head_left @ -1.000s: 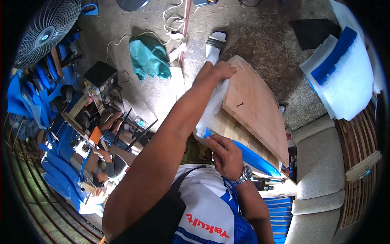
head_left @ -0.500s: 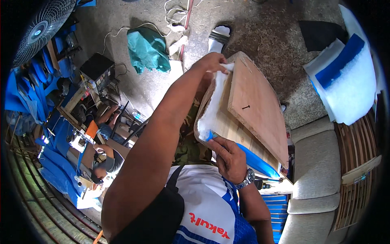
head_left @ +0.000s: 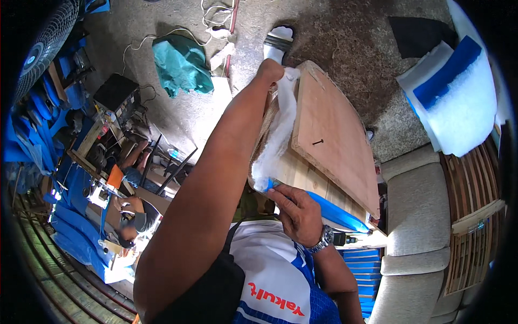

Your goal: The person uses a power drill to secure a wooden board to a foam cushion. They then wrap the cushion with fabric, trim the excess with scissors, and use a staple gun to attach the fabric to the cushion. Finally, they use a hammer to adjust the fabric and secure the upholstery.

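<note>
In front of me a wooden box-like frame stands tilted, with a flat plywood board [head_left: 337, 135] on its right side and a nail [head_left: 318, 142] sticking out of that board. White fibre padding [head_left: 275, 135] runs along its left edge, beside coarse tan fabric. At the far corner my left hand [head_left: 271, 70] is closed against the end of the padding. Its fingers are hidden, so what it grips cannot be seen. My right hand [head_left: 299, 213], with a watch at the wrist, pinches blue fabric [head_left: 270, 184] at the near corner. More blue material lies along the near side.
White padding sheets with a blue strip [head_left: 448, 75] lie at the far right. A grey sofa [head_left: 418, 216] stands on the right beside wooden slats. Green cloth [head_left: 183, 65] and a white cord are on the floor. Another person [head_left: 137, 218] works at the left; a fan [head_left: 46, 51] is at the upper left.
My left hand has shifted around the far corner, so its fingers no longer show. The padding strip looks more bunched there. My right hand keeps its pinch, and the whole view has shifted slightly.
</note>
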`<state>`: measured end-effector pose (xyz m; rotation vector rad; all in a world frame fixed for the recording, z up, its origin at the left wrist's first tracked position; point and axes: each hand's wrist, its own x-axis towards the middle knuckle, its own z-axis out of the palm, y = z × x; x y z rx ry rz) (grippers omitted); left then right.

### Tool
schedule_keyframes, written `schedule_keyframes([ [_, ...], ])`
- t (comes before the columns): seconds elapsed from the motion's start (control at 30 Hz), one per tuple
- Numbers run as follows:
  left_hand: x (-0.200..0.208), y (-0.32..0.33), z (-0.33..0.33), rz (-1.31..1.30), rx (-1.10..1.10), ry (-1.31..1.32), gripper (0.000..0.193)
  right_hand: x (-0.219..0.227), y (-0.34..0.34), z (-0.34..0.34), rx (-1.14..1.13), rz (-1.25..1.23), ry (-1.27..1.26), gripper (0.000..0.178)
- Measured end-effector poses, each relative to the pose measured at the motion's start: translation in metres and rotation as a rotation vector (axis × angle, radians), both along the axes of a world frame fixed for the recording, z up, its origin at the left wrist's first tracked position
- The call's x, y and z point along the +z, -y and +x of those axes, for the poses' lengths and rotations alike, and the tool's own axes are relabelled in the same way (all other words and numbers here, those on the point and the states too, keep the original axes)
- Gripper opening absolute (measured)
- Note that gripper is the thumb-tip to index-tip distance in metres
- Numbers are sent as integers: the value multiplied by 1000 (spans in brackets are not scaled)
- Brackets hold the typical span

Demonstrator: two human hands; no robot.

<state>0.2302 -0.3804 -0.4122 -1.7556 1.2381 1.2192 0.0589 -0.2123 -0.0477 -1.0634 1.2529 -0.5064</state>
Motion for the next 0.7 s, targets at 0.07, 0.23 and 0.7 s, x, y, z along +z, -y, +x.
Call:
schedule_keyframes([
  [0.07, 14, -5, 0, -179, -52, 80, 30, 1, 5, 2, -54, -17, -22, 49],
  [0.23, 144, 28, -40, -235, 173, -776, 40, -2, 6, -2, -85, -34, -24, 48],
  [0.7, 325, 10, -6, -442, -1041, -1401, 58, 8, 0, -6, -91, -58, -18, 53],
])
